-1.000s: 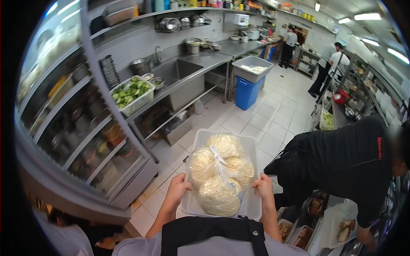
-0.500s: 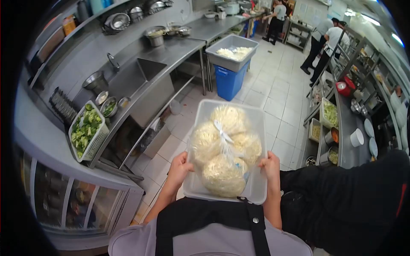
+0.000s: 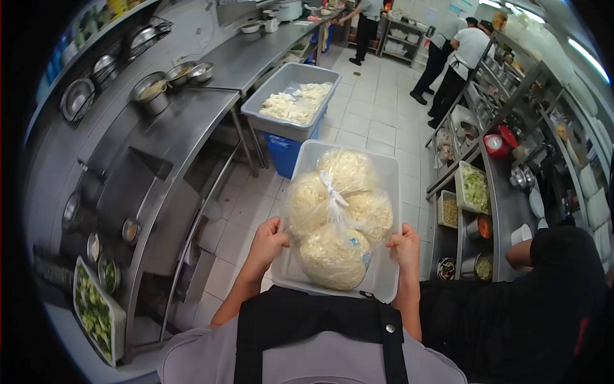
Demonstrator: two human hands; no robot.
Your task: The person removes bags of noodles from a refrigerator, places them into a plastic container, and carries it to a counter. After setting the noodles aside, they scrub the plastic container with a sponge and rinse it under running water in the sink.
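A white translucent plastic tub (image 3: 390,281) is held level in front of my apron, low in the middle of the view. Inside it lie several clear plastic bags of pale noodles (image 3: 334,256), their knotted tops meeting at the centre. My left hand (image 3: 268,242) is closed on the tub's left rim, thumb on top. On the opposite rim, my right hand (image 3: 404,246) grips in the same way. The fingers under the rim are partly hidden on both sides.
Ahead, a grey bin (image 3: 291,128) of white food rests on a blue container (image 3: 281,153). A steel counter with sink (image 3: 160,160) runs along the left. At right are a shelf rack (image 3: 476,150) and a person in black (image 3: 511,313). Three people stand farther off.
The view has moved forward along the aisle, so the grey bin and counter appear nearer. The glass-door fridge has left view. Both hands keep hold of the tub.
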